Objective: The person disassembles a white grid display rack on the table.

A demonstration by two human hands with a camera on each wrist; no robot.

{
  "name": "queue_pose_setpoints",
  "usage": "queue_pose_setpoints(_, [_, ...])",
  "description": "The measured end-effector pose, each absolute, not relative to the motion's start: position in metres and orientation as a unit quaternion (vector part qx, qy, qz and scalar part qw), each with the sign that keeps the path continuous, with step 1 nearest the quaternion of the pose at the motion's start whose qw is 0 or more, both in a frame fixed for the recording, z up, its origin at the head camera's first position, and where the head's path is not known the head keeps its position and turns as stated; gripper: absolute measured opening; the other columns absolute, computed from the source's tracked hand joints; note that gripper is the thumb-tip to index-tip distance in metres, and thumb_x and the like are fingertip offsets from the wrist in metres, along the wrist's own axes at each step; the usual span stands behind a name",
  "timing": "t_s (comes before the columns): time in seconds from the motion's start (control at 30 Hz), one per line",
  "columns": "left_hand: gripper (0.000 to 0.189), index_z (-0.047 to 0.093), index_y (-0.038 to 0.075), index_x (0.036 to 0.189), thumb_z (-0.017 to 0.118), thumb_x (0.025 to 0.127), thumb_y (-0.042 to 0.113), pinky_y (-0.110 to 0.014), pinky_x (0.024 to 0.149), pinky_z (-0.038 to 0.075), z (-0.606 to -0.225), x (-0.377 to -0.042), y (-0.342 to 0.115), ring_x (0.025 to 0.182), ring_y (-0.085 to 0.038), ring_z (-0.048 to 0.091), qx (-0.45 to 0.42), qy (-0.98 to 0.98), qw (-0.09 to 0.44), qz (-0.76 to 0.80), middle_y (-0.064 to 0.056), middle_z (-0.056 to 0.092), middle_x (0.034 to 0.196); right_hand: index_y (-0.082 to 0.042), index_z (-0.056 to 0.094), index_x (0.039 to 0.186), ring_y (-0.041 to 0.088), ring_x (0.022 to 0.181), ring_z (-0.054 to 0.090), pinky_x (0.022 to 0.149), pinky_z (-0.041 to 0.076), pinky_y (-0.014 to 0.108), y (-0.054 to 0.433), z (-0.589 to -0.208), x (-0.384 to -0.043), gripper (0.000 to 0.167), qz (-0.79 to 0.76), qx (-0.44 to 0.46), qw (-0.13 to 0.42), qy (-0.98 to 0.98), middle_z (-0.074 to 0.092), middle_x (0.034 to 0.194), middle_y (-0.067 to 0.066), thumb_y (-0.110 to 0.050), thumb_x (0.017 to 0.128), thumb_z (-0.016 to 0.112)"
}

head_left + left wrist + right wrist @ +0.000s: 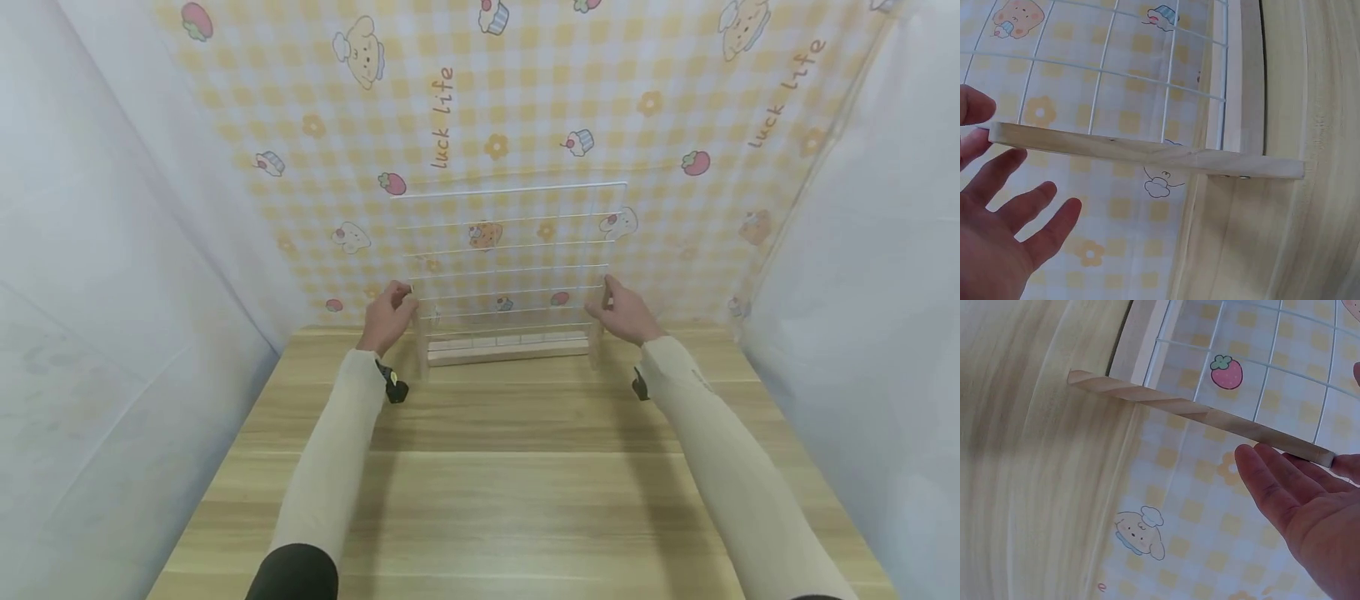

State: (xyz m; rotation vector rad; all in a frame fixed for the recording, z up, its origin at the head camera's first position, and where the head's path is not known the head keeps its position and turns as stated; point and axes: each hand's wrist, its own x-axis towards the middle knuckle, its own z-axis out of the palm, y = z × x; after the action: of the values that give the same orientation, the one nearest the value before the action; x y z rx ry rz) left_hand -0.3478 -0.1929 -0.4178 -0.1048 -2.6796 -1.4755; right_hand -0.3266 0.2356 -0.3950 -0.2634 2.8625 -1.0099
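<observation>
A white wire grid (510,190) stands upright at the back of the wooden table, between two wooden side posts. A pale wooden bar (510,353) joins the posts low down. At the upper end of the left post (1116,145), my left hand (387,315) pinches the wood between thumb and forefinger, its other fingers spread beside it. My right hand (627,315) holds the top of the right post (1197,412), with fingertips along its outer side. The right thumb is mostly out of frame in the right wrist view.
Behind the grid hangs a yellow checked cloth (495,100) with cartoon prints. White sheets (97,275) wall in the left side and the right side (862,275). The wood-grain tabletop (510,500) stretches from the rack toward me.
</observation>
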Motion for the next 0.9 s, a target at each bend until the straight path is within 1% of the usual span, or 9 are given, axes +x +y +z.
queue_pose_setpoints(0.13, [0.023,0.056,0.010,0.114,0.056,0.102,0.029,-0.055,0.111,0.045,-0.423,-0.340,-0.196,0.137,-0.037,0.052,-0.050,-0.857,0.076,-0.507,-0.015,0.058,0.145,0.004,0.002,0.158,0.051,0.136,0.046,0.112,0.040,0.059,0.235,-0.397,-0.328,0.081,-0.330,-0.088,0.041,0.939,0.025,0.160,0.033,-0.034,0.103,0.048])
queue_pose_setpoints(0.23, [0.024,0.057,0.008,0.107,0.060,0.101,0.031,-0.053,0.107,0.049,-0.428,-0.333,-0.199,0.132,-0.037,0.058,-0.063,-0.844,0.092,-0.525,-0.015,0.062,0.139,0.004,0.005,0.158,0.051,0.136,0.046,0.110,0.043,0.059,0.235,-0.399,-0.329,0.080,-0.330,-0.091,0.036,0.939,0.036,0.153,0.032,-0.031,0.103,0.050])
queue_pose_setpoints(0.33, [0.030,0.056,0.005,0.107,0.061,0.101,0.034,-0.052,0.102,0.053,-0.433,-0.324,-0.202,0.128,-0.036,0.060,-0.065,-0.830,0.096,-0.545,-0.016,0.064,0.136,0.004,0.007,0.158,0.052,0.135,0.047,0.108,0.045,0.059,0.233,-0.400,-0.329,0.078,-0.330,-0.098,0.031,0.938,0.041,0.147,0.032,-0.027,0.102,0.051])
queue_pose_setpoints(0.4, [0.033,0.057,0.004,0.108,0.061,0.100,0.037,-0.051,0.098,0.054,-0.437,-0.317,-0.203,0.125,-0.035,0.062,-0.060,-0.823,0.096,-0.557,-0.015,0.065,0.134,0.003,0.008,0.158,0.052,0.134,0.048,0.107,0.046,0.059,0.232,-0.400,-0.329,0.077,-0.329,-0.101,0.030,0.938,0.041,0.148,0.032,-0.025,0.102,0.051])
queue_pose_setpoints(0.57, [0.033,0.060,0.007,0.108,0.060,0.100,0.040,-0.040,0.091,0.057,-0.446,-0.303,-0.203,0.115,-0.028,0.065,-0.045,-0.809,0.116,-0.575,-0.011,0.067,0.130,0.001,0.006,0.159,0.053,0.134,0.047,0.107,0.046,0.059,0.229,-0.402,-0.330,0.076,-0.334,-0.103,0.034,0.936,0.037,0.151,0.035,-0.022,0.102,0.050])
queue_pose_setpoints(0.63, [0.033,0.061,0.008,0.107,0.061,0.100,0.040,-0.037,0.088,0.057,-0.449,-0.297,-0.202,0.112,-0.026,0.065,-0.045,-0.806,0.126,-0.576,-0.010,0.068,0.128,0.001,0.005,0.159,0.053,0.135,0.046,0.108,0.045,0.059,0.228,-0.402,-0.330,0.076,-0.339,-0.101,0.036,0.935,0.037,0.151,0.035,-0.021,0.102,0.050])
queue_pose_setpoints(0.83, [0.028,0.062,0.010,0.109,0.061,0.100,0.036,-0.036,0.085,0.055,-0.453,-0.277,-0.198,0.105,-0.020,0.062,-0.034,-0.807,0.136,-0.574,-0.009,0.067,0.119,-0.001,0.004,0.159,0.053,0.135,0.045,0.107,0.045,0.059,0.223,-0.402,-0.331,0.076,-0.333,-0.107,0.032,0.936,0.040,0.149,0.035,-0.018,0.101,0.050])
queue_pose_setpoints(0.9, [0.028,0.063,0.009,0.111,0.061,0.100,0.034,-0.033,0.084,0.054,-0.454,-0.271,-0.197,0.102,-0.017,0.062,-0.030,-0.805,0.139,-0.576,-0.011,0.067,0.119,-0.002,0.008,0.159,0.053,0.132,0.048,0.105,0.047,0.059,0.221,-0.402,-0.332,0.073,-0.328,-0.112,0.025,0.938,0.045,0.146,0.035,-0.016,0.101,0.050])
